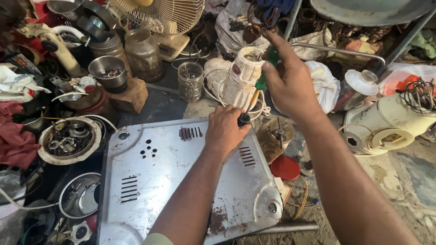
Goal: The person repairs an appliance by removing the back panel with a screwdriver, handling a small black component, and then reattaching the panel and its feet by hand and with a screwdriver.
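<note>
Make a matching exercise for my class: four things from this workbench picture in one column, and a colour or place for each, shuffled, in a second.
1. screwdriver
2. metal panel
3. round lid
4. glass jar

a. under the left hand
b. red
c. green handle, in the right hand
d. clear, below the fan

Pairs: 1-c, 2-a, 3-b, 4-d
</note>
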